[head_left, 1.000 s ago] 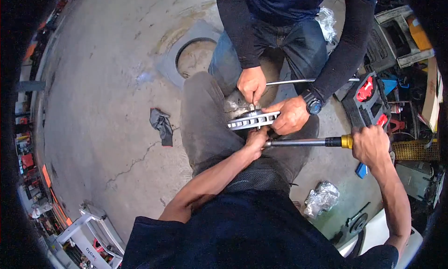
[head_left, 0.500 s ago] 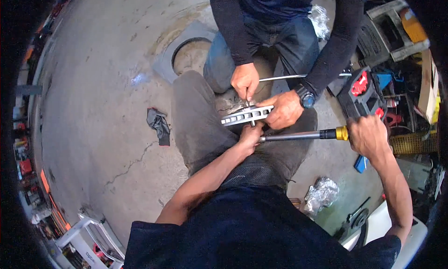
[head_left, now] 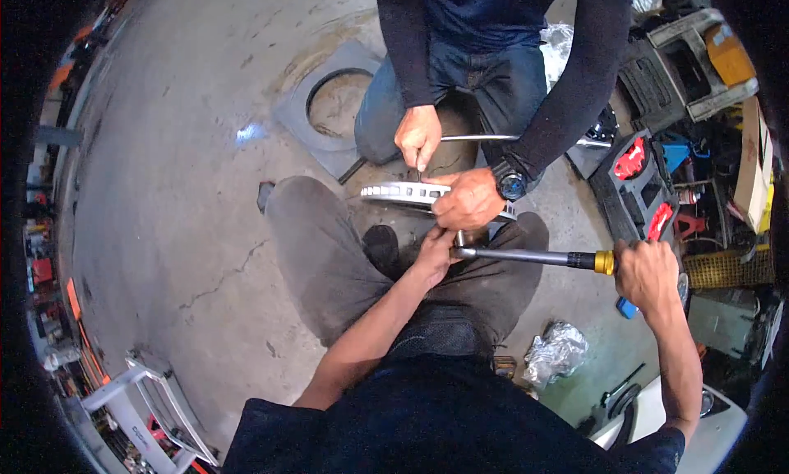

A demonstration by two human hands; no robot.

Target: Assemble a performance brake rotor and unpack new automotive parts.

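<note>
Extending across the right thigh (head_left: 511,285), the wrench (head_left: 526,256) is clamped in the right hand (head_left: 649,273) at its yellow-collared end. Left hand (head_left: 434,254) is set at the head end, well apart from the right; its closure cannot be told. Just beyond, the slotted metal disc (head_left: 385,191) is held by a co-worker's hands (head_left: 472,199).

The long metal wrench (head_left: 526,255) in the right hand (head_left: 649,275) is silver, banded black and yellow near that hand. Ahead of the left hand (head_left: 436,256), the round metal disc (head_left: 400,193) is silver-white, its rim patterned with dark rectangular slots. Beyond the right hand, 2 red pieces (head_left: 631,159) brighten a dark grey case (head_left: 608,190).
</note>
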